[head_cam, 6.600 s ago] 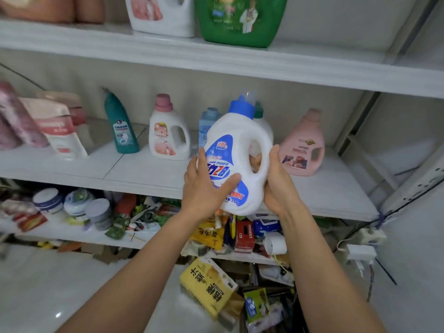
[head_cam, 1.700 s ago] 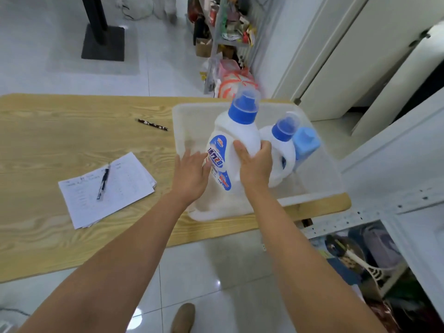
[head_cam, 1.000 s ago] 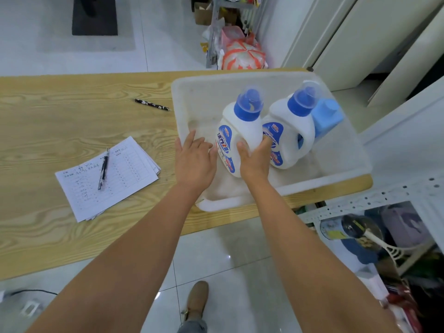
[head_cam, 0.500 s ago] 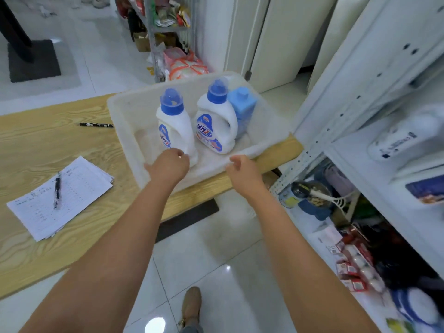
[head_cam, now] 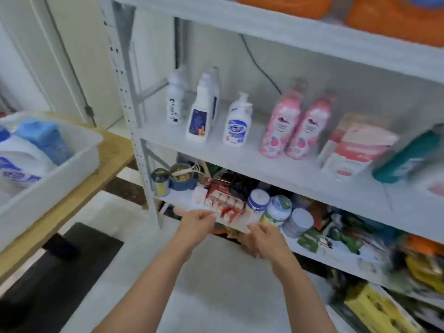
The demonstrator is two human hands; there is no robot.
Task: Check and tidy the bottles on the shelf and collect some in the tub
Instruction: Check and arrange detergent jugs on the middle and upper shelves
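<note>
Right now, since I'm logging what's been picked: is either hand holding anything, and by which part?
Nothing is held: the left hand and right hand are both empty, fingers loosely curled, before the shelf.

Pale floor, wooden table, white door

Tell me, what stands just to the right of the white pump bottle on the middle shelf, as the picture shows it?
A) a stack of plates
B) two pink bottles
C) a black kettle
B: the two pink bottles stand upright side by side, just right of the white pump bottle on the shelf.
</note>
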